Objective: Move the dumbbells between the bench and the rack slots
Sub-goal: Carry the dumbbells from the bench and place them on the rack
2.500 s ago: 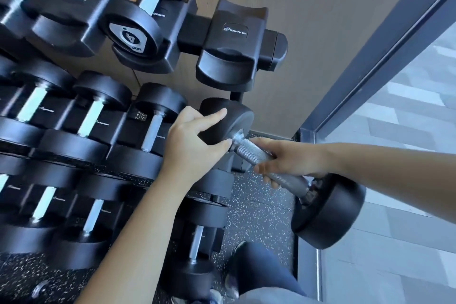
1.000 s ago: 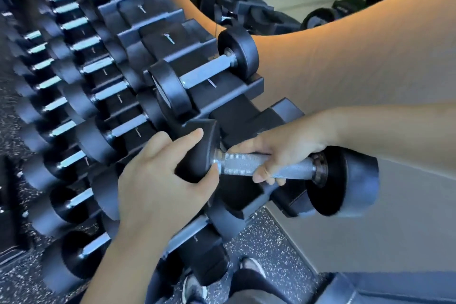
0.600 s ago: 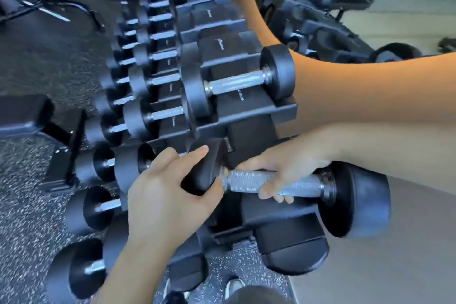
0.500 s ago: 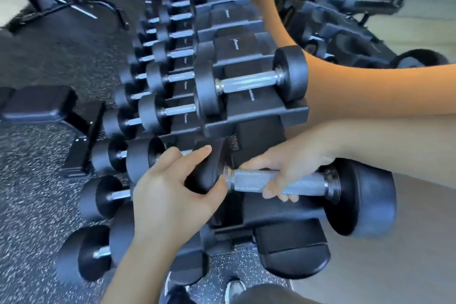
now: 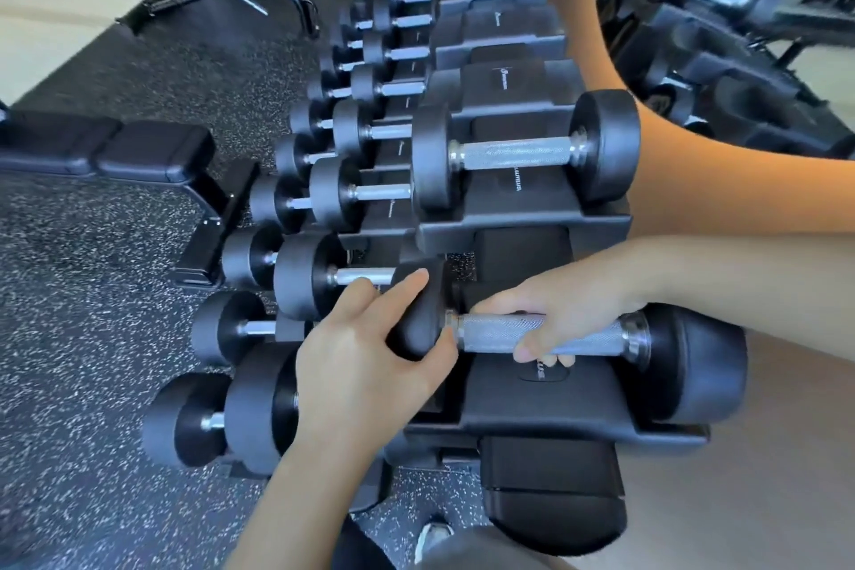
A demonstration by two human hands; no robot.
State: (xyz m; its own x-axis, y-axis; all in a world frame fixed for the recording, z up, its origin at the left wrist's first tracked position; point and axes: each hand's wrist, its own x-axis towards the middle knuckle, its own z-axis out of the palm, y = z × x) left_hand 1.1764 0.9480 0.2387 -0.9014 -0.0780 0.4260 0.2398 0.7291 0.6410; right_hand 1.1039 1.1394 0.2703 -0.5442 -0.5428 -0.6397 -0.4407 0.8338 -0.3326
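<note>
The black rubber-headed dumbbell with the knurled steel handle [image 5: 546,333] hangs level in front of the black moulded dumbbell rack [image 5: 523,218], carried by both hands at the rack's near end. The right hand [image 5: 560,310] is wrapped over the handle, fingers pressed together and curled under it, thumb tip showing beneath the bar. The left hand [image 5: 365,356] cups the left head, fingers spread over its rim and thumb pressed against its inner face. Directly below the right fingers sits an empty black cradle [image 5: 541,403]; above them another black dumbbell [image 5: 523,153] rests in its slot. The black padded bench [image 5: 111,153] stands well off beyond the left hand, on the speckled rubber floor [image 5: 92,315].

I would judge this the seating step. Done well, the bar stays level so both heads meet the cradle together, and the left fingers come off the head's underside before it touches, or they could be pinched. The right hand should let go only once the weight has settled.
</note>
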